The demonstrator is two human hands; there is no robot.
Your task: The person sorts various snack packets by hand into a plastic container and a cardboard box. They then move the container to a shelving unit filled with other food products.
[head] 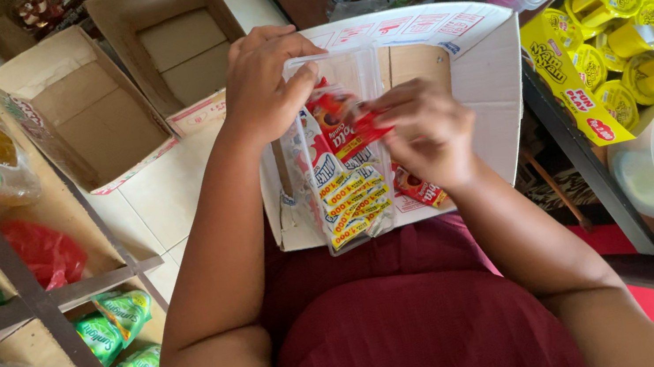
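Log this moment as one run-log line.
left hand: holds clear tray | right hand: pinches red sachet | tray over white carton

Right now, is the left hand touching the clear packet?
Touching. The head view shows the left hand gripping the top edge of the clear packet, with its fingers curled over the edge.

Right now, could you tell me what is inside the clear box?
The clear box holds yellow and red sachets. The right hand pinches a red sachet in it; the left hand grips its rim. Deeper layers are covered.
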